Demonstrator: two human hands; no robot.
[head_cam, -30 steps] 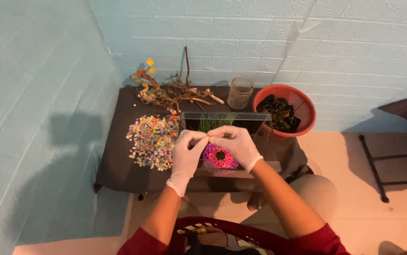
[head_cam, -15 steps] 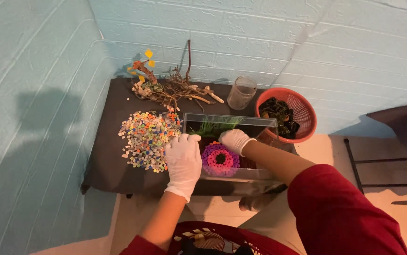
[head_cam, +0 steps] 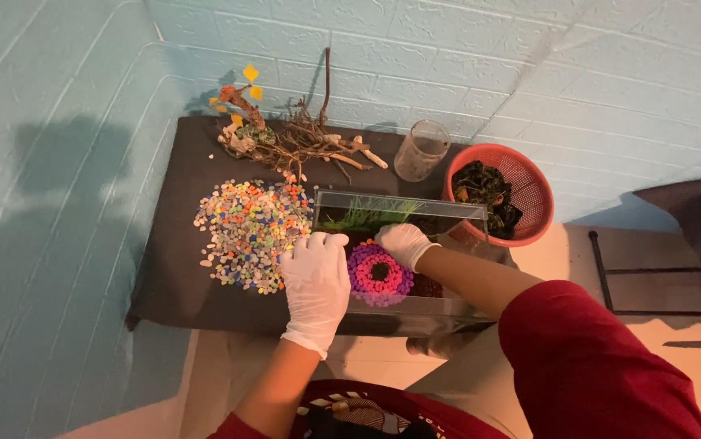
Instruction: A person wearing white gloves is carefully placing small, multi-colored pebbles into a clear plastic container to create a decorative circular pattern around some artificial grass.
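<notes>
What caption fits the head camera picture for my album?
Gloved right hand reaches inside a glass tank; left hand rests on its edge beside colourful pebbles.

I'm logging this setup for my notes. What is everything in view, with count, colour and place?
Glass tank: one, clear, centre of table.
Pebble ring: one, pink and purple with a dark centre, in the tank.
Grass plant: one, green, back of the tank.
Loose pebbles: one heap, multicoloured, left of the tank.
Driftwood: one tangle, brown, back of table.
Jar: one, clear, back.
Basket: one, red, right, holding dark pieces.
Table: one, black-covered.
Left hand: white glove, at the tank's left end.
Right hand: white glove, inside the tank.
</notes>
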